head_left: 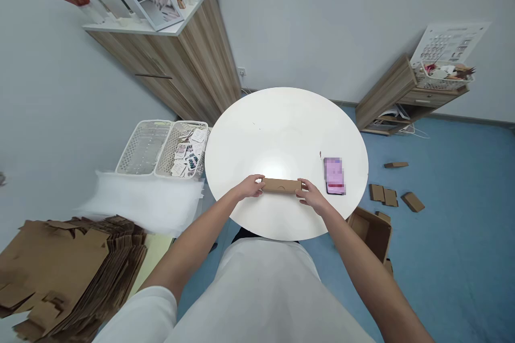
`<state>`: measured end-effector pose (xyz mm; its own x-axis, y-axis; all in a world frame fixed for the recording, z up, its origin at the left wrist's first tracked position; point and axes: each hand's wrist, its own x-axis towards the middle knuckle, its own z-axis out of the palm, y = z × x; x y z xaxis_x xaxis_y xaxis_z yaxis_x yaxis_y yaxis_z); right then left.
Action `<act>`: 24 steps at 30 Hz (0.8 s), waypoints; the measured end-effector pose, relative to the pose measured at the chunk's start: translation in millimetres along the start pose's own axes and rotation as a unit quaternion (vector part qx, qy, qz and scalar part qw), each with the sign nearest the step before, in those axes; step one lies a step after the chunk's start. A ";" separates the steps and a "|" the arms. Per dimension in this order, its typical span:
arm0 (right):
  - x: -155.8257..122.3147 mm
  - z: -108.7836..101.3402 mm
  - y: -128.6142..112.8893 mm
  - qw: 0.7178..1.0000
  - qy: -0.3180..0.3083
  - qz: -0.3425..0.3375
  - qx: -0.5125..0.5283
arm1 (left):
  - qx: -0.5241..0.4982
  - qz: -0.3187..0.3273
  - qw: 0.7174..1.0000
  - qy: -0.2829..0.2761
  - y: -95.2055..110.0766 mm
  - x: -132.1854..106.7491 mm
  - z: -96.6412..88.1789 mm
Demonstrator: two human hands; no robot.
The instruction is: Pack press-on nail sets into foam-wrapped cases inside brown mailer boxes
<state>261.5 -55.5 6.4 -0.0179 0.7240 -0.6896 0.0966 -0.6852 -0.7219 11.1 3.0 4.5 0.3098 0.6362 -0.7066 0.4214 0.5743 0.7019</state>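
Observation:
A small brown cardboard box (280, 186), long and narrow, lies near the front of the round white table (281, 123). Its lid looks closed, with a curved notch at the middle of the front edge. My left hand (251, 187) grips the box's left end, thumb and fingers pressed to its side. At the opposite end, my right hand (310, 194) holds the box the same way. To the right of it, a phone (333, 176) with a lit purple screen lies on the table.
White baskets (161, 171) with cards and clear packets stand left, above translucent sheets (140, 201). Flat cardboard blanks (60, 273) are stacked lower left. An open carton (370, 230) and several small boxes (412, 202) lie on the floor at right. Wooden cabinets (177, 69) stand behind.

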 end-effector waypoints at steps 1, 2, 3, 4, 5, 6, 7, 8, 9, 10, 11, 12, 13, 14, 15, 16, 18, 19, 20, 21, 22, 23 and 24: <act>-0.3 0.6 0.1 1.000 -0.002 0.000 0.012 | -0.017 -0.005 1.000 -0.003 0.2 -0.4 0.5; -0.8 1.6 0.4 1.000 -0.002 -0.002 0.025 | -0.033 -0.010 0.999 -0.005 0.0 -0.8 1.0; -1.7 3.1 1.1 0.999 0.001 -0.003 0.036 | -0.047 -0.016 0.999 -0.004 -0.5 -1.4 1.5; -2.9 5.0 1.9 0.999 0.006 -0.005 0.047 | -0.058 -0.019 0.998 -0.003 -1.0 -2.2 2.0; -4.6 7.1 3.0 0.998 0.013 -0.006 0.056 | -0.063 -0.021 0.998 -0.002 -1.5 -3.3 2.4; -6.5 9.4 4.2 0.998 0.020 -0.005 0.064 | -0.064 -0.021 0.998 -0.002 -2.0 -4.6 2.9; -8.7 11.7 5.4 0.997 0.025 -0.003 0.072 | -0.060 -0.021 0.998 -0.003 -2.3 -6.2 3.2; -11.1 14.2 6.7 0.996 0.028 0.003 0.082 | -0.053 -0.020 0.998 -0.006 -2.5 -7.9 3.6; -13.5 16.6 7.8 0.995 0.032 0.011 0.092 | -0.045 -0.019 0.999 -0.010 -2.6 -9.9 3.7; -16.1 19.1 8.7 0.994 0.037 0.020 0.099 | -0.035 -0.019 0.999 -0.016 -2.5 -12.1 3.7; -18.8 21.7 9.4 0.993 0.045 0.028 0.104 | -0.022 -0.019 0.999 -0.023 -2.1 -14.6 3.3; -21.7 24.4 9.6 0.992 0.053 0.036 0.105 | -0.007 -0.019 0.999 -0.031 -1.4 -17.6 2.4; -24.8 27.3 9.5 0.992 0.061 0.042 0.105 | 0.009 -0.017 0.999 -0.039 -0.1 -21.0 1.1; -28.2 30.5 9.1 0.991 0.068 0.045 0.106 | 0.025 -0.015 0.998 -0.048 1.8 -25.2 -0.9; -31.8 34.1 8.3 0.990 0.072 0.045 0.108 | 0.042 -0.012 0.997 -0.057 4.4 -30.1 -3.3; -35.8 38.0 7.3 0.990 0.077 0.041 0.114 | 0.055 -0.007 0.996 -0.066 7.7 -35.8 -6.0; -45.2 47.0 5.6 0.987 0.095 0.022 0.129 | 0.073 0.004 0.994 -0.082 15.8 -49.1 -11.7; -50.8 51.8 5.2 0.985 0.107 0.006 0.137 | 0.080 0.012 0.993 -0.081 20.0 -56.4 -14.1; -57.1 56.6 5.1 0.982 0.120 -0.012 0.144 | 0.085 0.022 0.993 -0.081 24.1 -63.8 -15.8; -64.1 61.2 5.4 0.979 0.131 -0.031 0.152 | 0.092 0.033 0.992 -0.079 27.6 -71.0 -16.8; -72.0 65.4 6.1 0.976 0.139 -0.051 0.161 | 0.100 0.051 0.991 -0.077 30.3 -77.8 -16.9; -80.5 68.9 7.1 0.972 0.150 -0.070 0.169 | 0.107 0.070 0.989 -0.074 32.3 -83.9 -16.1; -89.7 71.8 8.3 0.967 0.163 -0.090 0.174 | 0.110 0.089 0.987 -0.070 33.5 -89.3 -14.4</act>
<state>192.5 -131.8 58.1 0.3160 0.7819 -0.5373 -0.2198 -0.4906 -0.8432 -14.7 -27.2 92.4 0.5032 0.6310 -0.5905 0.5208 0.3238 0.7899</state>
